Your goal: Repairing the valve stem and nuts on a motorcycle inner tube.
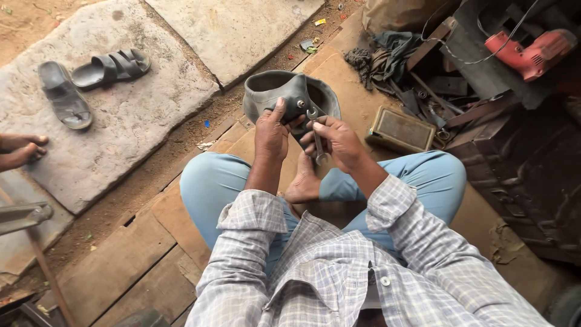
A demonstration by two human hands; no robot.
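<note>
The left hand [270, 134] is gripping the grey inner tube [284, 92] – its valve [300, 104] just beside the spanner [317, 134] the right hand [339, 142] is clasping, shaft running toward the person.

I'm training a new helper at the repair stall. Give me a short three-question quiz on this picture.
1. True or false: the left hand grips the rubber inner tube.
2. What does the right hand hold? A) spanner B) red drill C) sandal
3. Fill in: the pair of sandals lies on a stone ____.

Key: 1 true. 2 A, a metal spanner set on the tube's valve. 3 slab.
</note>
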